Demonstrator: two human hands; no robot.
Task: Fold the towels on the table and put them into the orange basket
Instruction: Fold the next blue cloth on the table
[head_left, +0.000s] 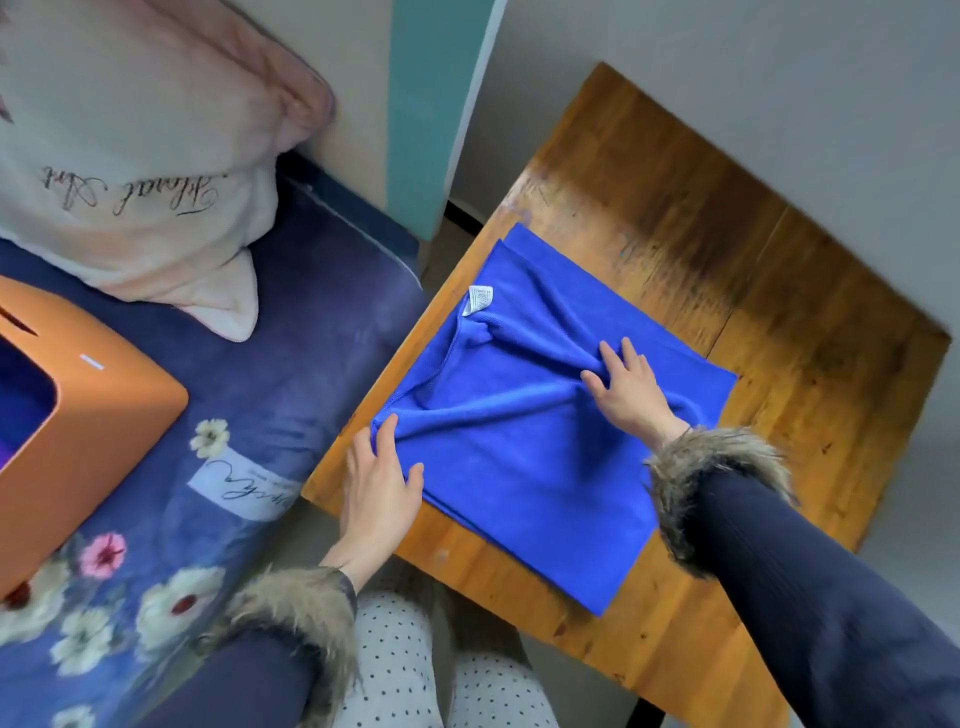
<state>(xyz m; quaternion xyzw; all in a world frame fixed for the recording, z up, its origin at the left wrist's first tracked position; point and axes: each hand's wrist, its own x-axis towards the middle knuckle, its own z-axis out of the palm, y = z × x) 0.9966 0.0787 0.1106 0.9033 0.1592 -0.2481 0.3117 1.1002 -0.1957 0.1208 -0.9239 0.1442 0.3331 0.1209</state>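
Observation:
A blue towel (524, 467) lies on the wooden table (727, 270), folded over with a white label near its far left corner. My left hand (376, 483) pinches the towel's left corner at the table's left edge. My right hand (628, 387) sits on the middle of the towel and pinches a ridge of bunched cloth under its fingers. The orange basket (98, 426) stands on the bed at the far left, with blue cloth showing inside it.
A bed with a dark blue flowered cover (291, 364) runs along the table's left side. A pale pink pillow (145, 145) lies at its head. A grey wall is behind the table. My dotted trousers (395, 670) show below.

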